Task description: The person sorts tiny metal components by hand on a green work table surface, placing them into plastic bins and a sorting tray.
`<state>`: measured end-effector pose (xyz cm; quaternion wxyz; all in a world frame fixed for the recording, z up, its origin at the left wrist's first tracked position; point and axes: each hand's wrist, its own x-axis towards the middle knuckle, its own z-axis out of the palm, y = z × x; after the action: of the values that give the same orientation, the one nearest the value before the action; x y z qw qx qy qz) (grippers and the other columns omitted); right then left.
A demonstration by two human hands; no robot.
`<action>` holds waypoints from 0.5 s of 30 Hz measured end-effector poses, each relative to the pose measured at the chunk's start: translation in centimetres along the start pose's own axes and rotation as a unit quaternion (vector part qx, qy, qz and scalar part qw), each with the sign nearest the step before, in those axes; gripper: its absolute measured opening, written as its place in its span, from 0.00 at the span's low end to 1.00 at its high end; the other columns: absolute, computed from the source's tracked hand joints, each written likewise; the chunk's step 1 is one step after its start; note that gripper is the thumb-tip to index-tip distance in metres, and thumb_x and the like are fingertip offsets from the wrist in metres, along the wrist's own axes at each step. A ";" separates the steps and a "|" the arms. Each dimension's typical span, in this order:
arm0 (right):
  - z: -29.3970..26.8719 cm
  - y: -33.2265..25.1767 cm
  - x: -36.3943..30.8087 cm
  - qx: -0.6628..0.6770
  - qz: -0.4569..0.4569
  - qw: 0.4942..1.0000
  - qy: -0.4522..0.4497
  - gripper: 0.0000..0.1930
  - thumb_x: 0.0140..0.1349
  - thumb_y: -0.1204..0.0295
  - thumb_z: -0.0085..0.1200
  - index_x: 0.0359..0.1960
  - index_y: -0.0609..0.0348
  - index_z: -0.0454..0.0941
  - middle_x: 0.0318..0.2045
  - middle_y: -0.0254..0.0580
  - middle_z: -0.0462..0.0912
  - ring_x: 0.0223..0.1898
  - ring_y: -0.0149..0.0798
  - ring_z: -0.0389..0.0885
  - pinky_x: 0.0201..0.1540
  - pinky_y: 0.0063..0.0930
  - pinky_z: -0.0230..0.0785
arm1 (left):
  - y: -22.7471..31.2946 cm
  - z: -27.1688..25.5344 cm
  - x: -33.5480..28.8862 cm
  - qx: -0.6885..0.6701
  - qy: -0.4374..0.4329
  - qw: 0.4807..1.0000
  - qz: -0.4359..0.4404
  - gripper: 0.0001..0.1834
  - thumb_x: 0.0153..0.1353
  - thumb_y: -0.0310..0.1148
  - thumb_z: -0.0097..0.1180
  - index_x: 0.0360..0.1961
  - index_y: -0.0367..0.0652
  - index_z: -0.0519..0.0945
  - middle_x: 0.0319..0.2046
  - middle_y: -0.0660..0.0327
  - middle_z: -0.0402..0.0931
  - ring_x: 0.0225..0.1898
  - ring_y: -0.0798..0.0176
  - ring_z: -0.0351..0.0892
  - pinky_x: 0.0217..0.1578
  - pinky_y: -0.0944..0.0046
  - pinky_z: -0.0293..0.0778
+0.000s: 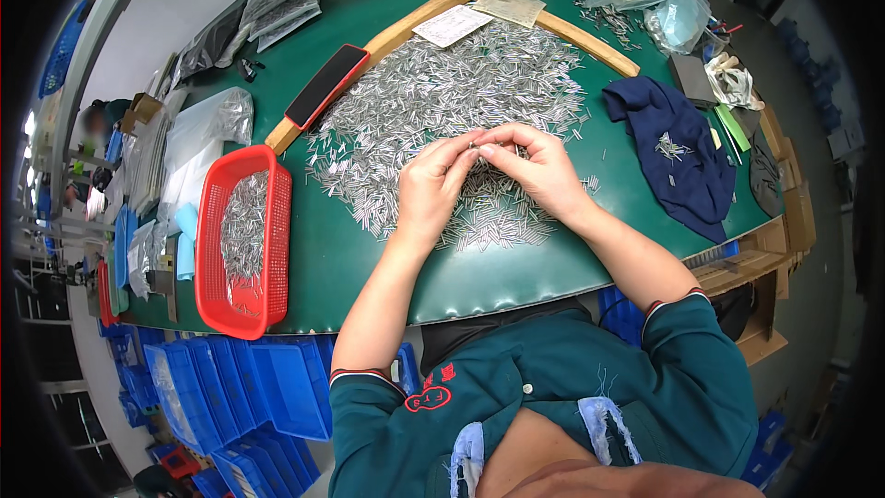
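Note:
Over a wide pile of small metal pins (406, 101) on the green table, my two hands meet at the fingertips. Thumb and fingers of my left hand (431, 183) pinch one end of a small metal pin (474, 144). My right hand (542, 171) pinches at the same spot from the other side, its fingertips almost touching the left ones. Most of the piece between them is covered by the fingers. Loose pins lie under and in front of both hands.
A red plastic basket (208, 249) with more pins stands at the left. Wooden strips (590, 44) border the pile's far side, with a red-framed black phone (324, 88) on one. A dark blue cloth (678, 166) bearing some pins lies right. Blue bins (290, 387) stand below the table.

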<state>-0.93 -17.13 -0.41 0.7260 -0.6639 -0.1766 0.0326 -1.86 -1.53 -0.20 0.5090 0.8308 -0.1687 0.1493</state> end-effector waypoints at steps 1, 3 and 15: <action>0.0 -0.2 0.0 -0.007 0.006 1.000 0.002 0.08 0.57 0.73 0.53 0.37 0.63 0.77 0.29 0.29 0.76 0.31 0.19 0.68 0.34 0.13 0.61 | -0.1 0.0 0.0 0.000 0.001 1.000 0.000 0.11 0.54 0.27 0.54 0.40 0.42 0.79 0.31 0.58 0.78 0.34 0.62 0.77 0.35 0.67 0.72; 0.1 -0.1 -0.1 -0.013 0.012 1.000 0.004 0.08 0.57 0.74 0.53 0.37 0.63 0.77 0.31 0.30 0.77 0.33 0.20 0.70 0.36 0.14 0.63 | -0.3 0.0 0.0 0.054 0.005 0.997 0.047 0.10 0.55 0.27 0.52 0.40 0.43 0.78 0.30 0.58 0.77 0.33 0.59 0.77 0.34 0.65 0.71; 0.0 0.3 0.0 -0.019 0.019 1.000 0.000 0.08 0.57 0.75 0.52 0.37 0.64 0.77 0.33 0.33 0.78 0.35 0.22 0.72 0.38 0.15 0.65 | -0.4 -0.1 0.1 0.022 -0.003 0.998 0.057 0.12 0.56 0.25 0.51 0.43 0.43 0.77 0.31 0.58 0.74 0.31 0.62 0.75 0.33 0.67 0.71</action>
<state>-0.90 -17.09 -0.70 0.7124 -0.6809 -0.1646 0.0424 -1.65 -1.32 -0.43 0.4810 0.8311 -0.2141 0.1789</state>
